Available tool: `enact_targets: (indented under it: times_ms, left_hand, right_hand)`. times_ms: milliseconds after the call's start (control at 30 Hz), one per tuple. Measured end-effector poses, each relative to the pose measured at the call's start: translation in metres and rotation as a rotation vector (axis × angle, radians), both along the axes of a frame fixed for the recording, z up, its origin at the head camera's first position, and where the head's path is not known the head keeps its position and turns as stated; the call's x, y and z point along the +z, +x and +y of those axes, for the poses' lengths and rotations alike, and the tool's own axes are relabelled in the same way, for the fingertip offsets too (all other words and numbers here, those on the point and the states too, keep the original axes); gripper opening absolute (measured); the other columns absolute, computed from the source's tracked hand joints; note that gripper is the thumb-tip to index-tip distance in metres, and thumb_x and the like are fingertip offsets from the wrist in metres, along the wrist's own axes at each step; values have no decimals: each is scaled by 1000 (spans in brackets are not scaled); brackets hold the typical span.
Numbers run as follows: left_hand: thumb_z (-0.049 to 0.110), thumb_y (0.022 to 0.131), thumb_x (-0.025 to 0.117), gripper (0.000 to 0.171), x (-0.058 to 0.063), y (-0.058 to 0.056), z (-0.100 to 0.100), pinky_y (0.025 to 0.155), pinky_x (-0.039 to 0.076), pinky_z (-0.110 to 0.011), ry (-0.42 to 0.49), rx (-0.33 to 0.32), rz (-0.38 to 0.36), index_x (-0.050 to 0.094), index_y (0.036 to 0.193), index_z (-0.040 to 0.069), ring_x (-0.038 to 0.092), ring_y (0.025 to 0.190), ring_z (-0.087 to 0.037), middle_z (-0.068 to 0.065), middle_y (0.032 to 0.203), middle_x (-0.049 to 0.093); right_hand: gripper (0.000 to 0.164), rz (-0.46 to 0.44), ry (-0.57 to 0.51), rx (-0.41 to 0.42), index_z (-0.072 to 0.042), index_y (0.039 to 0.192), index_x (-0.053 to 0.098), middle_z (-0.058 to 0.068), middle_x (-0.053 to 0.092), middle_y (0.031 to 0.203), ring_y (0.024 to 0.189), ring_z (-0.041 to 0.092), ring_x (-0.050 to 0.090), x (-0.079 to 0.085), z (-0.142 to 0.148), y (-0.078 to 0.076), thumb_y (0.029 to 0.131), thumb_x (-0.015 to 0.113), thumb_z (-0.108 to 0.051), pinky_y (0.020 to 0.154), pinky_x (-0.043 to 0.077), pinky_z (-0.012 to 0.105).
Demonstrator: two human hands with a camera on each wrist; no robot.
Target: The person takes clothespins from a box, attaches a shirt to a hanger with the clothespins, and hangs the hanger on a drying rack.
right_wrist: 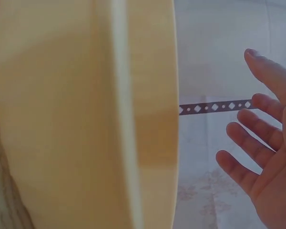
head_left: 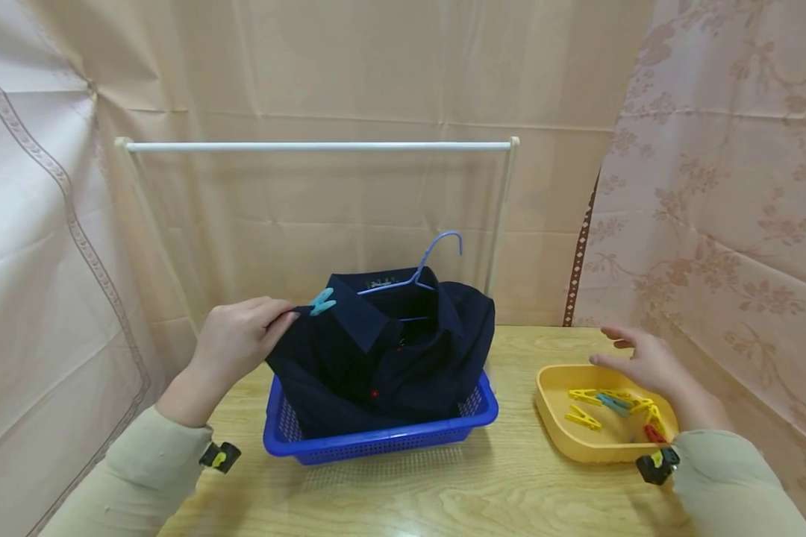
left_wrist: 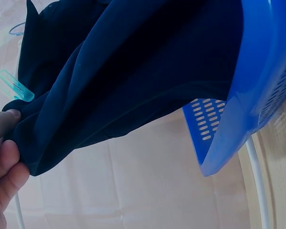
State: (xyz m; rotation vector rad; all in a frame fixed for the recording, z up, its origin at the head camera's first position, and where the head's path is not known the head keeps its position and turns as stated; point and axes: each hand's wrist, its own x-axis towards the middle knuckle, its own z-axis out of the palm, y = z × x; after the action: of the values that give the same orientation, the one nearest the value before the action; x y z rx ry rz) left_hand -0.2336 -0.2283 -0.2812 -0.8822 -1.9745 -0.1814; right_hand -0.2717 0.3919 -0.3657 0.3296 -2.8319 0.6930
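Observation:
A dark navy shirt (head_left: 376,358) lies bunched in a blue basket (head_left: 383,440), its collar upright. Inside the collar sits a blue hanger (head_left: 416,280) with its hook sticking up. My left hand (head_left: 238,339) pinches the shirt's shoulder at the left, lifting it; the left wrist view shows thumb and fingertips on the dark cloth. Right beside those fingers a light-blue clothespin (head_left: 322,301) is clipped to the shirt. Over the yellow tray (head_left: 557,432) hovers my right hand (head_left: 651,362), fingers spread and holding nothing. Several yellow clothespins (head_left: 583,418) lie in that tray.
Behind the basket stands a white rack with a horizontal bar (head_left: 322,147). Among the yellow pins are a teal clothespin (head_left: 614,404) and a red clothespin (head_left: 654,433). Cloth curtains (head_left: 349,67) hang around the wooden table (head_left: 403,500).

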Motion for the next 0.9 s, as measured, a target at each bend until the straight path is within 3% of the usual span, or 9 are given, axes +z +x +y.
enact_targets:
  times_ms: [433,667,900]
  left_hand:
    - [17,79,73,16,-1,0,-1,52,54,-36,-3,19,-14,70,90,6,65,62,-19,-6,78,69]
    - [16,79,73,16,-2,1,-1,52,54,-36,0,21,-16,70,91,6,66,63,-20,-5,79,70]
    - [16,79,73,16,-2,0,-2,52,54,-37,1,19,-13,70,91,6,66,63,-20,-5,79,70]
  right_hand:
    - [75,-73,64,-23,5,130,49,33,52,122,107,48,50,-17,15,1,83,66,-50,84,42,62]
    - [85,-186,50,-39,9,128,49,34,51,122,109,50,49,-23,19,4,76,70,-56,86,43,61]
    - [71,-238,62,-39,12,119,54,33,55,116,106,50,51,-28,26,7,77,75,-41,86,43,59]
